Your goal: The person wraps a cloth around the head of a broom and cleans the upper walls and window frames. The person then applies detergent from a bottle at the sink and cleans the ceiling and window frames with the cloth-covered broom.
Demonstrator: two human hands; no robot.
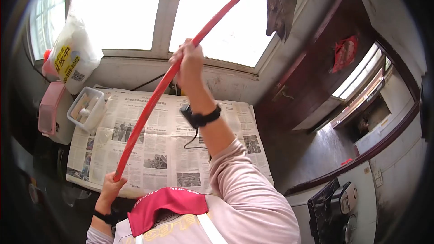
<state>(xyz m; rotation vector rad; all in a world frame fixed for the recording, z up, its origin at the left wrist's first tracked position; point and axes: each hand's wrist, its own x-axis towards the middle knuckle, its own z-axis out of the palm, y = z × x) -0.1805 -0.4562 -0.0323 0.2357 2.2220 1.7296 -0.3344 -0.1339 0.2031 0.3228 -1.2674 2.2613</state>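
A long red pole (151, 104) runs slantwise from the lower left to the top of the head view, and looks bent by the lens. Its upper end carries a dark, ragged-edged flap (279, 7), held up in front of the window; whether this is a broom head or a cloth I cannot tell. My right hand (189, 58) is closed around the middle of the pole. Lower down, my left hand (110, 187) grips the bottom end. Each wrist wears a black band.
Newspapers (158, 142) cover the table below the window (217, 18). A pink-fronted container (53, 108), a clear plastic box (88, 108) and a white plastic bag (74, 54) stand at the left. A dark red door (312, 58) stands at the right, beside a framed opening. Kitchen appliances (346, 199) are at lower right.
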